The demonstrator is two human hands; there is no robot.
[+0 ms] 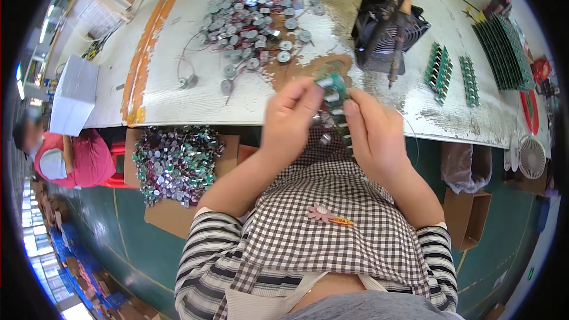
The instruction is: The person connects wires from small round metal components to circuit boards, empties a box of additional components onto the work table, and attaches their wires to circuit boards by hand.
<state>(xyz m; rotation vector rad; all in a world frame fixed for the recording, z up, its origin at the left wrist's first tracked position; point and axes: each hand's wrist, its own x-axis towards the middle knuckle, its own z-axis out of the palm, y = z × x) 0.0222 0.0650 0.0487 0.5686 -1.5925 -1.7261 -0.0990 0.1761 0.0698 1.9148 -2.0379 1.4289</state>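
My left hand (289,120) is closed, thumb and fingers pinching the left side of a green circuit board strip (335,90) with small silvery parts along it. On the strip's other side my right hand (377,133) grips it between thumb and fingers. Both hands are in front of my apron at the table's near edge, and the strip is partly blurred and covered by my fingers. Just below the strip a small round metal motor (325,138) shows, next to my left fingertips. Beyond my hands lies a heap of small round motors with thin wires (252,21).
A black fan (379,41) stands on the worn white table (178,109), a soldering iron (395,59) before it. Rightward are green board strips (438,74) and a stack of boards (502,50). A box of finished-looking parts (178,163) sits below left; a person in pink (80,157) is farther left.
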